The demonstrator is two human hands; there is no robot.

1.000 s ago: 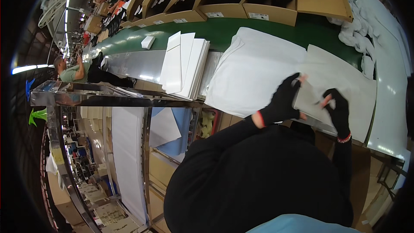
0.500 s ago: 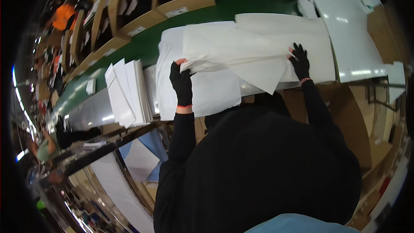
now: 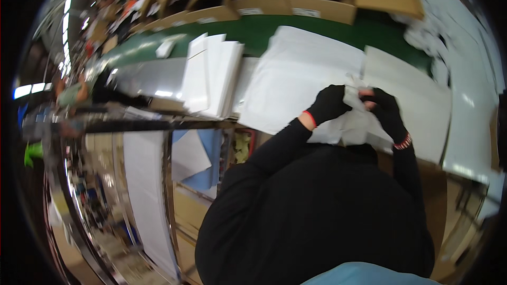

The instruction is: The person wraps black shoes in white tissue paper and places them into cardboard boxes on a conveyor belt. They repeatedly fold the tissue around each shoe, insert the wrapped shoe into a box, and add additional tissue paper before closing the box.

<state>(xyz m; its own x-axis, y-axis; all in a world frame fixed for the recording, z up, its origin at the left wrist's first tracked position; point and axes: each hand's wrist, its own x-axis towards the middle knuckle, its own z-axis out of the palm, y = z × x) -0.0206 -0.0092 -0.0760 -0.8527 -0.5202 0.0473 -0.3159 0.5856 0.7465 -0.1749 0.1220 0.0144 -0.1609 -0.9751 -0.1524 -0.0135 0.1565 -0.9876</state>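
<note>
Both my hands wear black fingerless gloves and are close together over the near edge of the worktable. My left hand [image 3: 332,103] is closed on one side of a thin white paper sheet [image 3: 357,126], which is crumpled between the hands and hangs toward my body. On its other side, my right hand [image 3: 385,111] pinches the same sheet, with bare fingertips showing. Under and beside the left hand lies a pile of white sheets [image 3: 311,63]. A second, off-white pile [image 3: 414,105] lies to the right of my right hand.
A stack of white folded cards or envelopes [image 3: 214,76] stands left of the piles. Cardboard bins [image 3: 322,10] with dark contents line the far side of the green surface [image 3: 253,29]. Crumpled white material [image 3: 425,42] lies at far right. Below left is a metal-framed rack [image 3: 168,179].
My hands have come together, and the sheet stretched between them is now bunched up. It has been drawn toward my body. The view has swung left.
</note>
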